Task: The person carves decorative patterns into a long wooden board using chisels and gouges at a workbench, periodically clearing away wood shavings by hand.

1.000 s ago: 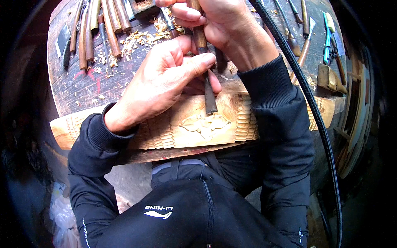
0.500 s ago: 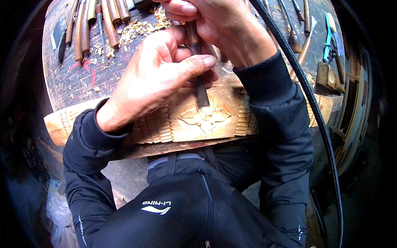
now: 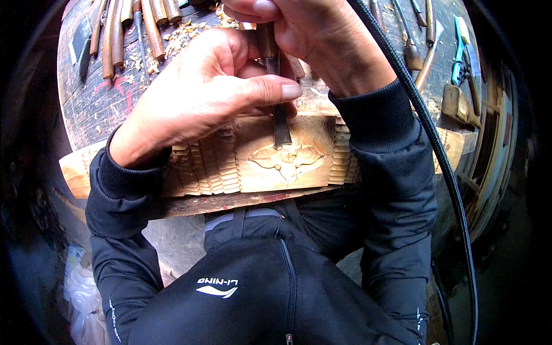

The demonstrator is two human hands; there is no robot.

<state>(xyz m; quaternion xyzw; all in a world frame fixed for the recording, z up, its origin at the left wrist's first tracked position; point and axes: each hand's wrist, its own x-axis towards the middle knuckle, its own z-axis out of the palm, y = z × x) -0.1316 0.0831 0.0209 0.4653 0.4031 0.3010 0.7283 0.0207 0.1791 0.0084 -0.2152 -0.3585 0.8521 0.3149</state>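
Note:
A wood-carving chisel (image 3: pixel 282 131) stands nearly upright, its flat blade end at the upper edge of a carved flower-like relief (image 3: pixel 287 164). That relief lies on a long pale wooden board (image 3: pixel 201 167) with rows of ridged cuts on both sides of it. My left hand (image 3: pixel 210 95) closes round the chisel's lower shaft, thumb laid across the front. Higher up, my right hand (image 3: pixel 322 49) grips the wooden handle, whose top is out of the picture. Most of my left fingers are hidden behind the shaft.
Several wooden-handled tools (image 3: pixel 107 52) lie at the far left beside wood shavings (image 3: pixel 183 37). A blue brush (image 3: pixel 457 57) and a wooden block-like piece (image 3: pixel 458 106) lie far right. A black cable (image 3: pixel 428 115) hangs across the right side. A plastic bag (image 3: pixel 86 299) is at lower left.
My left wrist has shifted left and up a little, and the thumb lies flatter across the shaft. The chisel stands slightly more upright, its end still at the relief's upper edge.

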